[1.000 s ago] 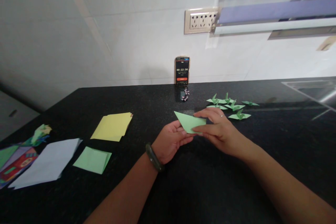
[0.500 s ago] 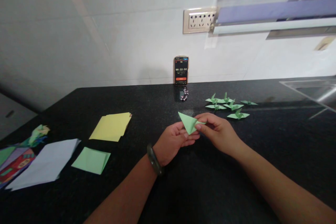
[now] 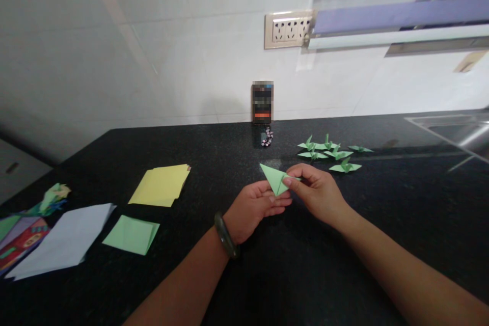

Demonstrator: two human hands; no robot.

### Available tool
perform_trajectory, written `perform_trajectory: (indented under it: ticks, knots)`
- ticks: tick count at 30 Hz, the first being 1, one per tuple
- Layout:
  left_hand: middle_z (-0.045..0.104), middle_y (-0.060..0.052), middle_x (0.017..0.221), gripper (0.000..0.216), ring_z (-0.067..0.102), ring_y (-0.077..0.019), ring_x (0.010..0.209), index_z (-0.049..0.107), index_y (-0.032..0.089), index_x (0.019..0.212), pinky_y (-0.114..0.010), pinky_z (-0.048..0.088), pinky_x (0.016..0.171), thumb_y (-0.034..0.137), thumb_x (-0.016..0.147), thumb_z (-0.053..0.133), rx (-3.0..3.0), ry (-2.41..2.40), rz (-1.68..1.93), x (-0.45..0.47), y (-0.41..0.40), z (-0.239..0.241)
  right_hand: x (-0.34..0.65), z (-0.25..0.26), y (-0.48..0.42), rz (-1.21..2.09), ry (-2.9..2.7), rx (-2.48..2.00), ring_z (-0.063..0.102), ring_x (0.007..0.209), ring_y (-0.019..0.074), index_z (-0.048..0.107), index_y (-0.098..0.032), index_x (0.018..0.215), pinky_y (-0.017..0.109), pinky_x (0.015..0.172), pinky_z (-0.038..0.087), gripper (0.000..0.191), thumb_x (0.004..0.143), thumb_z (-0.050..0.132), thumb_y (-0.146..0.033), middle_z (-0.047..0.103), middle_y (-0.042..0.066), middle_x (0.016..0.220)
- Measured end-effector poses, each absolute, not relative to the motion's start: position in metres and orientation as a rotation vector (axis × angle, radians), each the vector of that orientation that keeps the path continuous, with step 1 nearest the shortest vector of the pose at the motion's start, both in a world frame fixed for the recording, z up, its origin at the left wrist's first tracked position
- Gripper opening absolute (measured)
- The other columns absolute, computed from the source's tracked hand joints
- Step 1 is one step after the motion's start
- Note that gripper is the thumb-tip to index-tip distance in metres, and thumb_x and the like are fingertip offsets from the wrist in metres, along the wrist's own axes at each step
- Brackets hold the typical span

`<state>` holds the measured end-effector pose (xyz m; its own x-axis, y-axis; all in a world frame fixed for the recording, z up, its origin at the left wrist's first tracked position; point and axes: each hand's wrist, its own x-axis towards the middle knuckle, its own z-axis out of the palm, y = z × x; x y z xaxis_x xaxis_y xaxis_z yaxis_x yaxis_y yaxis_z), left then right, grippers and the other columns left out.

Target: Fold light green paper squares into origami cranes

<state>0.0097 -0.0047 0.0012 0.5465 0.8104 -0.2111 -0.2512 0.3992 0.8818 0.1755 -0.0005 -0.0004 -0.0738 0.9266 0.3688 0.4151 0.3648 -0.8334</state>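
Observation:
A small green paper triangle (image 3: 275, 179) is held just above the black counter (image 3: 344, 244), folded with one point towards the left. My left hand (image 3: 254, 210) grips it from below, fingers curled around its lower edge. My right hand (image 3: 315, 191) pinches its right corner between thumb and fingers. A dark band sits on my left wrist.
Several folded green paper cranes (image 3: 330, 153) lie behind my right hand. To the left are yellow sheets (image 3: 160, 186), a green sheet (image 3: 132, 234), white sheets (image 3: 63, 242) and coloured packaging at the edge. A phone (image 3: 262, 103) leans on the wall; a sink (image 3: 458, 130) is far right.
The wide green triangle has been folded into a smaller one. My right hand has gone from lying over the paper to pinching its right corner. The left hand has stayed put.

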Motion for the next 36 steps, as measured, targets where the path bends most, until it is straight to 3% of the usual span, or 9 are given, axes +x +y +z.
perform_trajectory:
  ticks: [6,13,26,33,36]
  knots:
    - [0.069,-0.01,0.087,0.016,0.065,-0.0182,0.079,0.064,0.012,0.083,-0.027,0.045,0.068,0.023,0.071,0.061,0.99,0.894,0.678,0.012,-0.0058,0.0056,0.176,0.0051,-0.0015,0.64,-1.696,-1.173,0.055,0.068,0.0148,0.059,-0.017,0.069,0.027,0.064,0.043,0.013,0.078,0.056,-0.026,0.06,0.003,0.072]
    - [0.069,-0.009,0.069,0.024,0.063,-0.0146,0.059,0.061,0.011,0.068,-0.024,0.042,0.056,0.034,0.071,0.062,1.192,1.066,0.774,0.0167,-0.0084,0.0003,0.1732,0.0057,-0.0028,0.65,-1.731,-1.153,0.055,0.068,0.0147,0.059,-0.016,0.068,0.027,0.064,0.043,0.012,0.078,0.056,-0.024,0.06,0.004,0.073]
    - [0.068,-0.007,0.062,0.02,0.061,-0.0141,0.056,0.063,0.011,0.062,-0.024,0.043,0.056,0.03,0.07,0.064,1.218,1.017,0.853,0.0168,-0.01,0.0026,0.1733,0.0031,-0.0019,0.903,-1.555,-1.21,0.054,0.067,0.0151,0.06,-0.016,0.07,0.028,0.064,0.043,0.017,0.073,0.061,-0.032,0.06,0.003,0.072]
    - [0.07,-0.009,0.073,0.026,0.063,-0.015,0.063,0.067,0.011,0.078,-0.024,0.044,0.058,0.036,0.07,0.064,1.179,0.978,0.85,0.0166,-0.009,-0.0026,0.1724,0.0041,-0.0025,0.909,-1.567,-1.211,0.053,0.067,0.0149,0.06,-0.016,0.07,0.028,0.064,0.043,0.017,0.072,0.061,-0.032,0.06,0.003,0.072]
    - [0.069,-0.008,0.068,0.026,0.063,-0.0148,0.06,0.067,0.01,0.076,-0.024,0.044,0.057,0.035,0.07,0.064,1.163,0.994,0.864,0.017,-0.0098,-0.0018,0.1712,0.0024,-0.0029,0.899,-1.582,-1.214,0.053,0.067,0.0144,0.06,-0.016,0.07,0.028,0.063,0.043,0.015,0.073,0.061,-0.03,0.06,0.002,0.072]
